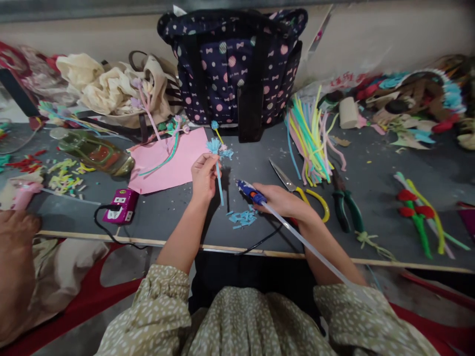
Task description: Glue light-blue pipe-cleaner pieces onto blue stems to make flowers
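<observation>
Pinched in the fingers of my left hand (205, 177) is a blue pipe-cleaner flower (214, 146), its head fringed and its stem pointing down toward me. My right hand (276, 200) is wrapped round a blue glue gun (248, 190), with a long clear glue stick (311, 247) trailing from its back over my forearm. The nozzle points left, a little apart from the flower's stem. Below the glue gun lies a small heap of cut blue pieces (242, 217). Beyond my left hand, more blue snippets (226, 154) lie near a small finished-looking blue flower (214, 125).
Scissors (297, 188) and pliers (346, 202) lie right of my right hand, before a bundle of pipe cleaners (309, 143). A pink sheet (168, 163), bottle (92, 153) and purple power socket (120, 206) are leftward. A patterned bag (237, 64) stands behind. Another person's hand (17, 230) is far left.
</observation>
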The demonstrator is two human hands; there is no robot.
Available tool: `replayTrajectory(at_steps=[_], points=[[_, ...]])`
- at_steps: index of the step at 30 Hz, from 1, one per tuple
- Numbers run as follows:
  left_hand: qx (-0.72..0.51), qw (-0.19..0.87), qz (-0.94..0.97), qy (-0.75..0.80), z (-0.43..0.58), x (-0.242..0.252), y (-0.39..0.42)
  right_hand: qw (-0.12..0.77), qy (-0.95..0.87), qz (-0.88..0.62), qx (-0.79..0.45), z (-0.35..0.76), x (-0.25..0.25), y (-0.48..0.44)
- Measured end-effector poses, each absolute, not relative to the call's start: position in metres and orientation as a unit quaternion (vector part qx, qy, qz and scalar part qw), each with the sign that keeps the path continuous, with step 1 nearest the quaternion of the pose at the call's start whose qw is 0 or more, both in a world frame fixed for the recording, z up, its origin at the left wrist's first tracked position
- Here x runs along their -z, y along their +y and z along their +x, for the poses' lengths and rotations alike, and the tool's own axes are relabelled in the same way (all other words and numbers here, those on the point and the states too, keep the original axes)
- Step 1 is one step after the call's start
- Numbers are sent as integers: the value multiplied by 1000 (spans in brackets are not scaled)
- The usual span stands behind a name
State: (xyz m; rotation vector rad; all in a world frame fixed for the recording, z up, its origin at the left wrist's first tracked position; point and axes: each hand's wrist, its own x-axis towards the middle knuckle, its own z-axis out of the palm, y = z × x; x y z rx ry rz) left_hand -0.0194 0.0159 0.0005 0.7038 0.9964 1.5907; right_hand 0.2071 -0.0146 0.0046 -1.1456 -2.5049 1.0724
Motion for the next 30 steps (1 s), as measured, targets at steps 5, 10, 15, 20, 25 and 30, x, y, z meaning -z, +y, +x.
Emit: replayTrajectory(at_steps=[5, 10, 15, 20, 25, 30], points=[[-654, 553, 296, 422, -18, 0, 14, 290, -751, -411, -428, 205, 1, -10], [-604, 613, 295, 416, -13, 1, 12, 396, -643, -455, -472, 197, -2, -11], [-552, 656, 311, 410, -8, 3, 10, 426, -623, -495, -430, 193, 0, -10], [-520, 667, 352, 400, -3, 0, 4, 423, -611, -501, -443, 192, 4, -9], [-482, 683, 396, 380, -1, -1, -1, 430, -595, -508, -449, 192, 4, -9], [-452, 678, 427, 393, 0, 0, -3, 440, -579, -503, -467, 192, 1, -10]])
